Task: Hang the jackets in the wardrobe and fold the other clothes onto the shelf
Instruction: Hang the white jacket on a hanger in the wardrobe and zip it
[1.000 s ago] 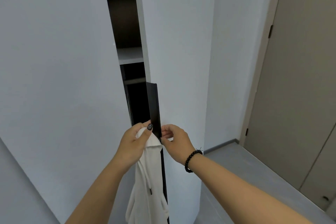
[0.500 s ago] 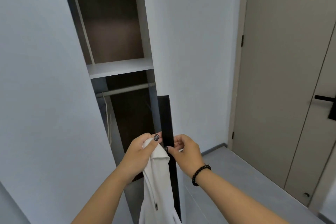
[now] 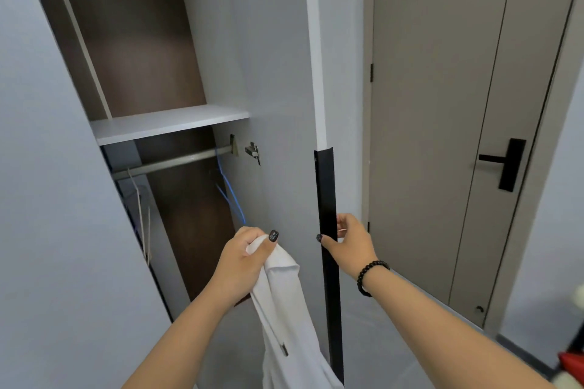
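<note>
From the head camera, looking forward and down, the wardrobe door (image 3: 278, 79) stood swung open, its pale inner face toward the camera and a long black handle strip (image 3: 327, 230) running down its free edge. The right hand (image 3: 349, 245) gripped that strip, thumb on the near side and fingers curled round the far side; a black bead bracelet (image 3: 369, 276) sat on that wrist. The left hand (image 3: 241, 265) was clenched on the bunched top of a white hooded jacket (image 3: 290, 319), which hung straight down from the fist in front of the lower door, between the two forearms, with a drawcord and its metal tip showing against the cloth. Inside the wardrobe, a white shelf (image 3: 167, 123) crossed the dark brown back panel, and just below it ran a metal hanging rail (image 3: 172, 163). A blue hanger (image 3: 232, 196) hung from the rail's right end near the door hinge (image 3: 253, 151), and pale hangers (image 3: 140, 211) hung at its left end. To the right stood a beige room door (image 3: 442, 104) with a black lever handle (image 3: 505, 163). Something red (image 3: 572, 363) showed at the bottom right corner, too cut off to identify.
</note>
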`<state>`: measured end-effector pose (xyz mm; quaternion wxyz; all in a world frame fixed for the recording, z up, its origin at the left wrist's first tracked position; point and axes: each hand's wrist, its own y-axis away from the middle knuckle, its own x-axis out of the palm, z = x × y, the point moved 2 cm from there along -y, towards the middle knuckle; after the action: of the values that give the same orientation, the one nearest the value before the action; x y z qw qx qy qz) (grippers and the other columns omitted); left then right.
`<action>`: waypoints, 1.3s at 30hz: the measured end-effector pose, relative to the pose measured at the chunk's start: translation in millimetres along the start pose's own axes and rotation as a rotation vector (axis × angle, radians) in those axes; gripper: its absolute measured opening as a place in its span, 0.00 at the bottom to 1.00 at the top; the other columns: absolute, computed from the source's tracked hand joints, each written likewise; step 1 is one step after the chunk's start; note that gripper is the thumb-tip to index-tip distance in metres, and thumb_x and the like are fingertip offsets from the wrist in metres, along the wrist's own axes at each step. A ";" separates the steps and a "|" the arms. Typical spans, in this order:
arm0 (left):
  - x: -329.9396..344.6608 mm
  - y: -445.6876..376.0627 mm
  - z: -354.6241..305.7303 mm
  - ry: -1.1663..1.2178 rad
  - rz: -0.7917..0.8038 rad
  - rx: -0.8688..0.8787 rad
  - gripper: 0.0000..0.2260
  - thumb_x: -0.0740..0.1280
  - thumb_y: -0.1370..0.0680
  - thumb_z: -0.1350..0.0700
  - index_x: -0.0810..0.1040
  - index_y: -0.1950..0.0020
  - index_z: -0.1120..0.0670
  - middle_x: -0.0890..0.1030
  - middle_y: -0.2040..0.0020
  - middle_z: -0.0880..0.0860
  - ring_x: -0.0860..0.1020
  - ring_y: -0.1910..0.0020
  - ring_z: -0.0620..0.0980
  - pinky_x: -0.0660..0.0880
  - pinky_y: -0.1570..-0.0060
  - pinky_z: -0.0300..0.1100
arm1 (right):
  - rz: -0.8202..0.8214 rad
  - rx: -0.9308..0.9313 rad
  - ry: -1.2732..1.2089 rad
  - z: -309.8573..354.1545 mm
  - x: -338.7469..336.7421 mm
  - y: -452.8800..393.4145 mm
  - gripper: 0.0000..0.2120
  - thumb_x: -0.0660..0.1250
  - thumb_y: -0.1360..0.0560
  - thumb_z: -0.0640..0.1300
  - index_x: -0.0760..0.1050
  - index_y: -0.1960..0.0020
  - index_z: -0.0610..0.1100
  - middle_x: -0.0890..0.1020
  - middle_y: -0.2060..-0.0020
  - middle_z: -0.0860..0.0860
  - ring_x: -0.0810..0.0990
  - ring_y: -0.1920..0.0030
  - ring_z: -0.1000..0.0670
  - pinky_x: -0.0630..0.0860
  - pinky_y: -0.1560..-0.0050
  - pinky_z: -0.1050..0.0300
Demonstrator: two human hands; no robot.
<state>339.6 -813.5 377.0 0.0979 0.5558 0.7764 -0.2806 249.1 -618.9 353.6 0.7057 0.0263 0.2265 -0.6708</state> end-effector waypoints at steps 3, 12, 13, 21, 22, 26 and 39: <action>1.6 1.0 -10.5 -0.045 0.046 0.066 0.12 0.66 0.21 0.51 0.79 0.57 0.59 0.75 0.53 0.52 0.74 0.58 0.37 0.66 0.58 0.23 | 0.003 0.030 0.016 -0.6 -12.6 -8.2 0.12 0.71 0.27 0.42 0.70 0.47 0.48 0.76 0.51 0.53 0.76 0.51 0.54 0.67 0.62 0.72; -6.2 12.9 -27.4 -0.166 0.066 0.286 0.08 0.67 0.21 0.53 0.78 0.59 0.43 0.76 0.57 0.47 0.75 0.55 0.40 0.68 0.56 0.27 | -0.060 -0.244 0.299 12.5 0.8 36.0 0.34 0.67 0.24 0.44 0.53 0.24 0.41 0.60 0.30 0.47 0.62 0.30 0.49 0.60 0.29 0.58; -8.4 13.2 -28.3 -0.169 0.064 0.307 0.09 0.67 0.21 0.54 0.78 0.59 0.41 0.76 0.57 0.47 0.75 0.55 0.40 0.69 0.57 0.27 | -0.030 -0.329 0.281 15.1 9.7 47.1 0.32 0.65 0.23 0.45 0.54 0.24 0.42 0.60 0.30 0.49 0.61 0.29 0.51 0.58 0.28 0.59; -50.4 2.3 -17.5 -0.172 0.000 0.401 0.09 0.67 0.21 0.56 0.78 0.58 0.43 0.76 0.57 0.46 0.76 0.53 0.41 0.68 0.54 0.26 | 0.493 -0.179 -0.034 6.5 82.9 77.0 0.06 0.56 0.19 0.52 0.70 0.46 0.53 0.78 0.53 0.56 0.76 0.55 0.61 0.74 0.52 0.63; -56.4 0.6 -12.2 -0.182 0.000 0.391 0.09 0.67 0.21 0.57 0.78 0.58 0.43 0.76 0.57 0.46 0.76 0.53 0.41 0.68 0.54 0.26 | 0.482 -0.163 -0.058 6.1 91.0 74.1 0.06 0.57 0.19 0.51 0.70 0.49 0.51 0.77 0.57 0.56 0.74 0.61 0.61 0.73 0.57 0.65; -80.6 -8.0 17.8 -0.191 0.029 0.314 0.12 0.67 0.21 0.58 0.77 0.59 0.41 0.76 0.58 0.45 0.76 0.55 0.41 0.67 0.56 0.26 | 0.363 -0.132 -0.160 11.1 126.5 62.7 0.11 0.60 0.20 0.47 0.70 0.56 0.40 0.71 0.68 0.56 0.67 0.69 0.58 0.66 0.67 0.64; -172.1 -101.4 161.1 -0.589 0.146 0.019 0.10 0.58 0.18 0.48 0.76 0.45 0.50 0.79 0.50 0.47 0.78 0.53 0.45 0.78 0.48 0.40 | 0.195 0.092 -0.388 30.6 239.8 17.2 0.17 0.64 0.22 0.45 0.66 0.67 0.41 0.66 0.72 0.52 0.63 0.69 0.53 0.62 0.68 0.61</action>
<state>283.2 -1063.1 357.3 0.3337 0.5056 0.6699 -0.4293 273.7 -851.7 291.3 0.7957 -0.0493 0.0519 -0.6014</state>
